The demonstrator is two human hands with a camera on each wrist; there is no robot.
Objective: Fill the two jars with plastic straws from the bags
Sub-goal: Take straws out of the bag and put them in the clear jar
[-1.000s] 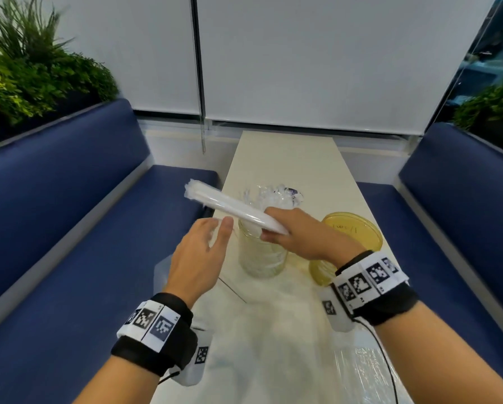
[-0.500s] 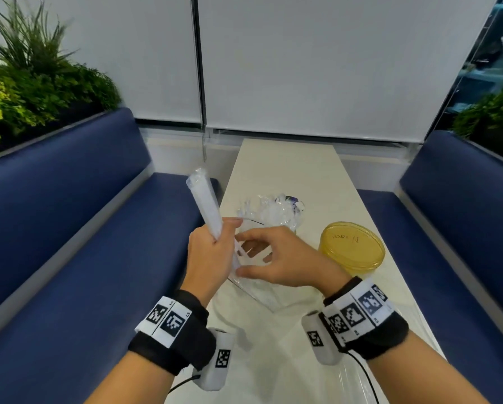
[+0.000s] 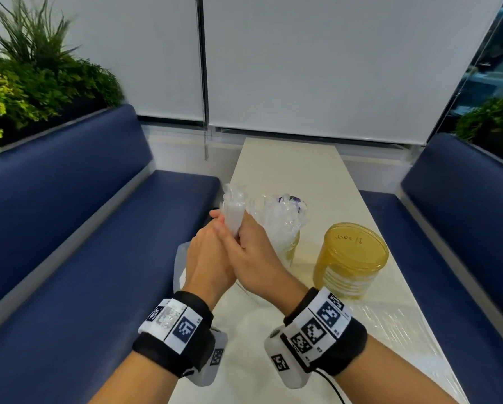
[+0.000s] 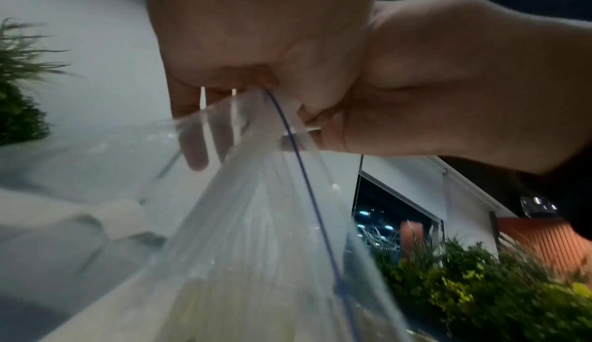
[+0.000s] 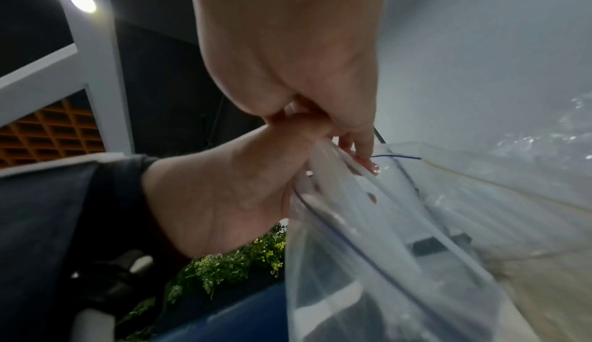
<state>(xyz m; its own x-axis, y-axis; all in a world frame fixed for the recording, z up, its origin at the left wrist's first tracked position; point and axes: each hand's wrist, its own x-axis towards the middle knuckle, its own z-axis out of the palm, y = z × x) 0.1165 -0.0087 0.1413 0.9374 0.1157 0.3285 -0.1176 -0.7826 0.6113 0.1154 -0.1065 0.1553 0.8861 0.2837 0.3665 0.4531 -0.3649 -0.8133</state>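
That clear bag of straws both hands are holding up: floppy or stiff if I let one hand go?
The bag of straws would probably sag: its film drapes loosely below the left hand and right hand. The straws inside likely stiffen it lengthwise. It looks light, and the glossy film may be slippery.

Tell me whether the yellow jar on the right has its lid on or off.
On. The yellow jar stands upright on the table with a flat yellow lid covering its top; handwriting shows on the lid.

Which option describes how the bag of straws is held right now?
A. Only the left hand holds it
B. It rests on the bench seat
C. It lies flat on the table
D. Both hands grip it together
D: the left hand and right hand both clasp the bag of straws above the table.
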